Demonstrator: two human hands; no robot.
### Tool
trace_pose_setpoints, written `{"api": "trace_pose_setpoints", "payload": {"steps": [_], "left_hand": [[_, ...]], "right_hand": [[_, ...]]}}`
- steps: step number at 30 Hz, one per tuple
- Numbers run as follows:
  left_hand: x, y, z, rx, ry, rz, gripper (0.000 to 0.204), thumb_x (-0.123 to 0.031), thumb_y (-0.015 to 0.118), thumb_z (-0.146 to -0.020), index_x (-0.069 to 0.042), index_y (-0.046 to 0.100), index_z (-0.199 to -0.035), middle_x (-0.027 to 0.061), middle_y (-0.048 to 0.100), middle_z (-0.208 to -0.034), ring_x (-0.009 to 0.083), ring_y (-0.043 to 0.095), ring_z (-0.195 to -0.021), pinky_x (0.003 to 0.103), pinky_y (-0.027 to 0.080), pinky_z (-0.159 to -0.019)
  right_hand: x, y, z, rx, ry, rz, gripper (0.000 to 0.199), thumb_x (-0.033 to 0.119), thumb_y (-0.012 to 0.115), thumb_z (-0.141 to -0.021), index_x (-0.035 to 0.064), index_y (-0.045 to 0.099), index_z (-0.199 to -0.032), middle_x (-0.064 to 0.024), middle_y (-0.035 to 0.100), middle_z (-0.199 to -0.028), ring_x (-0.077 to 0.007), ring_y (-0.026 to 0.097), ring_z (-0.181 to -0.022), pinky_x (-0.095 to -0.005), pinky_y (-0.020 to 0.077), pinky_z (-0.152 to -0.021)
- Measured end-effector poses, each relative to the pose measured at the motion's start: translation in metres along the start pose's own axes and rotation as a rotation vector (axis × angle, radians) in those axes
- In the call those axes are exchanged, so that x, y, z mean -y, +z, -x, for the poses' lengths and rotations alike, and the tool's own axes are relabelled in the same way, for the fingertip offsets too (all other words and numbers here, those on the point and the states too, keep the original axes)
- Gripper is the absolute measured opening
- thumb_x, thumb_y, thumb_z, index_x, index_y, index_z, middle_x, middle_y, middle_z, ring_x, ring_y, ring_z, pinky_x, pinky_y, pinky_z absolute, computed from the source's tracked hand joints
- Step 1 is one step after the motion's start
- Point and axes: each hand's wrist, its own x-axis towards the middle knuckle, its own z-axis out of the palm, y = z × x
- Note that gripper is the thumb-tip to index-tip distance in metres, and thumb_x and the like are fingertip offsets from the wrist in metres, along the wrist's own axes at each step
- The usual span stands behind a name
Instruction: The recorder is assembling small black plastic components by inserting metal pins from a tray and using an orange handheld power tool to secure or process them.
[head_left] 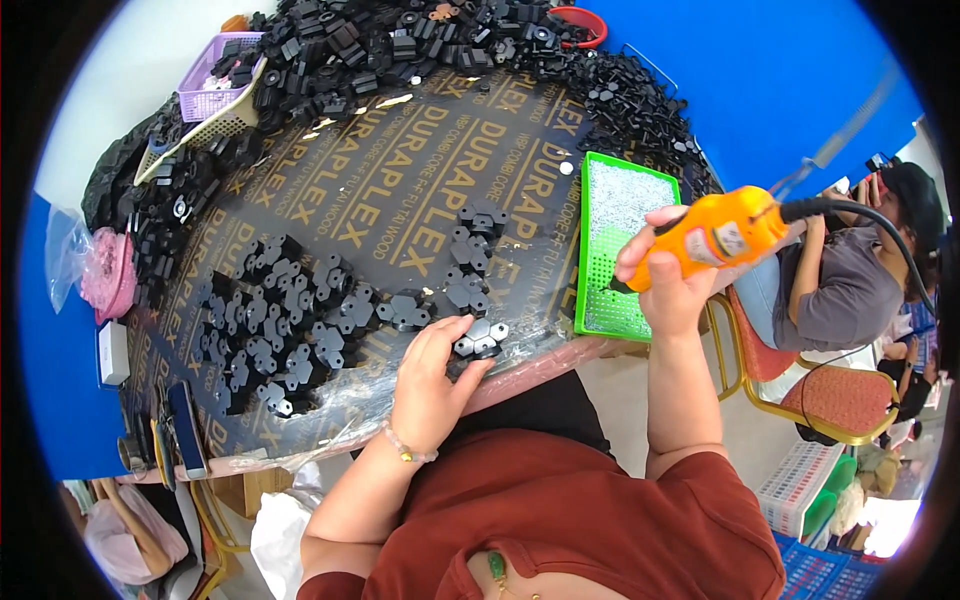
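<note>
My right hand [672,290] is wrapped round an orange electric screwdriver [712,240], its dark tip pointing left over a green tray [584,250] of small silvery screws. A black cable and a coiled cord run from the tool's back end. Near the table's front edge, thumb and fingers of my left hand [432,375] close around a small black plastic part [481,338] with rounded lobes. Just beyond it, similar black parts [468,262] stand in a short row. A larger cluster of the same parts [290,320] covers the table to the left.
Heaped black pieces [400,40] line the table's far side, with a purple basket [215,75] at the far left and a red bowl [580,28] at the back. A pink bag [105,275] and a phone [187,428] lie left. Another person [850,270] sits right.
</note>
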Motion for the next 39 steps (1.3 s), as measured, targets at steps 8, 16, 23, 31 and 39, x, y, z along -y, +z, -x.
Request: {"api": "trace_pose_setpoints", "payload": {"steps": [8,16,23,31,39], "left_hand": [[-0.002,-0.004,-0.001,0.006,-0.023,0.025,0.053,-0.012,0.085,-0.076,-0.003,0.063,-0.123,0.0147,0.066,-0.119,0.0293,0.062,-0.092,0.036,0.053,-0.080],[-0.003,-0.003,-0.006,0.035,-0.040,0.127,0.043,-0.009,0.079,-0.079,-0.002,0.063,-0.117,0.0166,0.067,-0.114,0.0367,0.064,-0.108,0.043,0.051,-0.094],[0.016,0.007,0.000,-0.022,0.009,0.154,0.036,-0.010,0.078,-0.078,-0.002,0.060,-0.108,0.0169,0.066,-0.105,0.0392,0.064,-0.099,0.045,0.052,-0.088],[0.018,0.012,-0.002,-0.050,0.062,0.171,0.037,-0.011,0.076,-0.082,-0.001,0.059,-0.113,0.0181,0.065,-0.100,0.0397,0.063,-0.095,0.046,0.052,-0.085],[-0.011,-0.025,-0.005,0.133,0.012,-0.040,0.042,-0.010,0.076,-0.080,0.001,0.059,-0.117,0.0202,0.066,-0.106,0.0402,0.064,-0.101,0.046,0.052,-0.089]], "right_hand": [[0.035,0.060,0.000,0.244,-0.163,-0.300,0.061,0.058,0.064,-0.093,0.0058,0.046,-0.118,-0.0086,0.064,-0.077,-0.0166,0.057,-0.053,-0.0297,0.0494,-0.050],[0.014,0.118,0.010,0.469,0.024,-0.490,0.056,0.031,0.084,-0.085,0.0007,0.051,-0.119,-0.0121,0.068,-0.084,-0.0188,0.068,-0.074,-0.0311,0.0572,-0.068],[0.005,0.132,0.014,0.457,0.187,-0.421,0.055,0.023,0.091,-0.077,0.0036,0.052,-0.111,-0.0061,0.066,-0.084,-0.0132,0.068,-0.078,-0.0259,0.0560,-0.069],[-0.005,0.133,0.023,0.496,0.128,-0.278,0.052,0.019,0.089,-0.079,0.0021,0.051,-0.110,-0.0067,0.064,-0.084,-0.0137,0.067,-0.076,-0.0254,0.0551,-0.070],[0.005,0.127,0.008,0.516,0.060,-0.623,0.060,0.048,0.076,-0.088,-0.0002,0.055,-0.116,-0.0148,0.065,-0.072,-0.0209,0.063,-0.058,-0.0311,0.0517,-0.052]]}}
